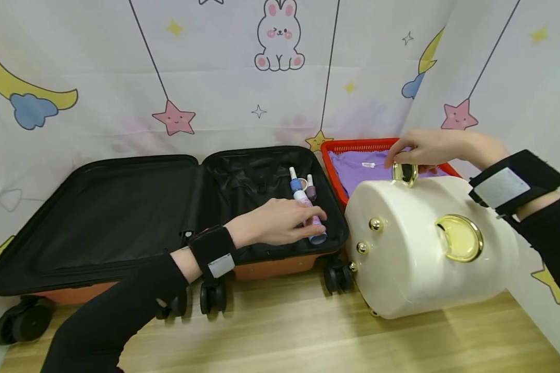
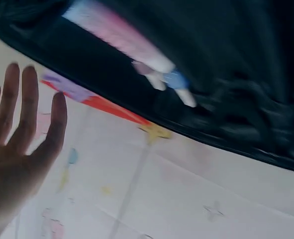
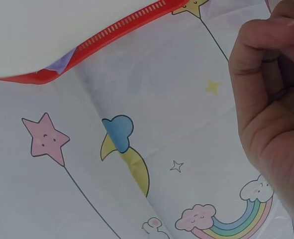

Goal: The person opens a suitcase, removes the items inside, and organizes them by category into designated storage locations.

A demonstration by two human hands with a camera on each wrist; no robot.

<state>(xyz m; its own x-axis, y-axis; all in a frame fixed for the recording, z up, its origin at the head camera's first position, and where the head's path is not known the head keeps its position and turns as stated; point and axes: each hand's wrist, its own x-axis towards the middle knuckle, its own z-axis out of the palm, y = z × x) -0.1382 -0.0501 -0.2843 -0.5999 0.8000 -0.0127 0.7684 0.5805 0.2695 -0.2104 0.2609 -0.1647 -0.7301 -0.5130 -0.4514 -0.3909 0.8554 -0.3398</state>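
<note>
My right hand (image 1: 422, 147) holds the gold handle (image 1: 405, 173) of a glossy white case (image 1: 420, 243) with gold ball studs and a rounded gold fitting. Curled fingers of that hand also show at the right edge of the right wrist view. My left hand (image 1: 280, 221) reaches over the right half of an open black-lined suitcase (image 1: 261, 254), its fingers extended and holding nothing. Below it lie a pink-and-white tube (image 2: 119, 35), a blue bottle with a white cap (image 1: 295, 181) and a small dark purple bottle (image 1: 310, 191). The left hand partly covers the tube in the head view.
A red basket (image 1: 331, 173) with folded purple cloth (image 1: 350, 168) stands behind the white case, right of the suitcase. The suitcase's other half (image 1: 116, 217) lies open at left. Black wheels (image 1: 338, 277) rest over a wooden floor (image 1: 242, 331). A printed curtain (image 1: 224, 77) hangs behind.
</note>
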